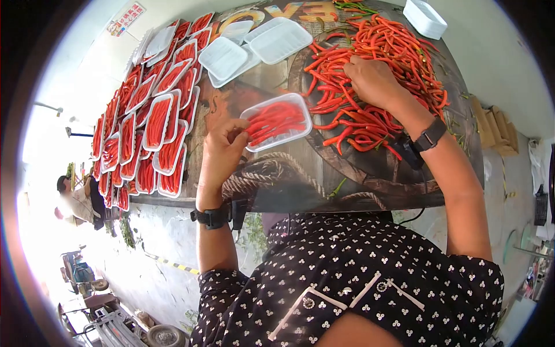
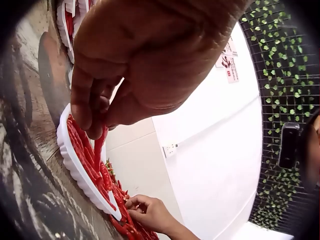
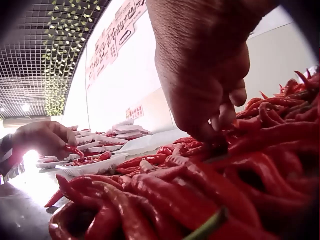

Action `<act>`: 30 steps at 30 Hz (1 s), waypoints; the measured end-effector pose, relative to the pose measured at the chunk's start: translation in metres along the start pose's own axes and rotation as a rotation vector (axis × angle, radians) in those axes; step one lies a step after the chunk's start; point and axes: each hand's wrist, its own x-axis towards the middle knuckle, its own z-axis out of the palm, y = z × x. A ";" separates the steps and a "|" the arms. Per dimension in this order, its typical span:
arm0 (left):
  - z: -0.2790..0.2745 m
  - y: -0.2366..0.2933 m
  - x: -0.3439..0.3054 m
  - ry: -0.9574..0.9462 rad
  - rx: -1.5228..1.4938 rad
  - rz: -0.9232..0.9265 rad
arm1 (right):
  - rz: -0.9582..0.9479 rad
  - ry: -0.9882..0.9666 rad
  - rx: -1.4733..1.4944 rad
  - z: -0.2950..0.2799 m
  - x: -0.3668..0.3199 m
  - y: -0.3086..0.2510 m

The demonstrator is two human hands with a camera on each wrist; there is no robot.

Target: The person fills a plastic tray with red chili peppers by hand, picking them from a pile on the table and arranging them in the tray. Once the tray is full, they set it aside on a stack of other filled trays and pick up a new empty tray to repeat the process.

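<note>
A white plastic tray (image 1: 307,129) holding a layer of long red chili peppers (image 1: 277,118) lies on the table in front of the person. Over its left end, the left hand (image 1: 224,144) pinches a red chili pepper (image 2: 99,145) between thumb and fingers, as the left wrist view shows. To the right spreads a large heap of loose red chilies (image 1: 399,52). The right hand (image 1: 373,81) reaches down into this heap with bent fingers. Its fingertips are among the peppers in the right wrist view (image 3: 200,90), and what they grip there cannot be told.
Many filled trays of chilies (image 1: 157,124) are stacked along the table's left side. Empty white trays (image 1: 278,40) lie at the back middle, and another stack of trays (image 1: 425,18) stands at the back right. Cardboard (image 1: 495,127) leans beyond the table's right edge.
</note>
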 end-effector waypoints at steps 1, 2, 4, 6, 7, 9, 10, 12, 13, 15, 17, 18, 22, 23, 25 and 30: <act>0.000 0.002 0.000 0.002 0.000 -0.001 | 0.000 -0.001 0.005 0.001 0.000 0.002; 0.000 0.005 0.000 0.016 0.118 0.040 | -0.003 -0.001 0.006 0.000 0.001 0.006; 0.001 0.009 -0.001 0.033 0.237 0.073 | 0.003 0.211 0.137 -0.013 0.007 0.007; 0.005 0.011 -0.001 0.068 0.295 0.138 | 0.079 0.201 0.193 -0.027 0.007 0.002; 0.005 0.011 -0.001 0.069 0.296 0.137 | 0.137 0.267 0.371 -0.032 0.007 -0.003; 0.006 0.011 0.000 0.063 0.379 0.154 | 0.274 0.254 0.636 -0.050 0.007 -0.018; 0.007 0.011 0.001 0.062 0.379 0.154 | 0.274 0.253 0.635 -0.050 0.008 -0.025; 0.008 0.009 0.003 0.063 0.395 0.232 | 0.209 0.186 0.924 -0.050 0.009 -0.038; 0.008 0.009 0.003 0.063 0.395 0.231 | 0.169 0.052 0.908 -0.050 0.010 -0.044; 0.009 0.011 0.004 0.060 0.417 0.271 | 0.139 -0.013 1.023 -0.041 0.011 -0.063; 0.009 0.012 0.004 0.055 0.408 0.258 | 0.167 -0.070 1.083 -0.040 0.012 -0.082; 0.009 0.012 0.004 0.048 0.398 0.247 | 0.173 -0.105 0.990 -0.042 0.013 -0.090; 0.009 0.013 0.004 0.047 0.389 0.260 | 0.127 0.092 0.989 -0.011 0.018 -0.107; 0.010 0.015 0.004 0.047 0.410 0.264 | 0.141 0.071 1.019 -0.004 0.019 -0.109; 0.009 0.016 0.003 0.049 0.428 0.266 | 0.096 0.099 0.958 0.006 0.020 -0.114; 0.007 0.016 0.003 -0.003 0.498 0.208 | -0.046 0.094 0.747 0.004 0.016 -0.117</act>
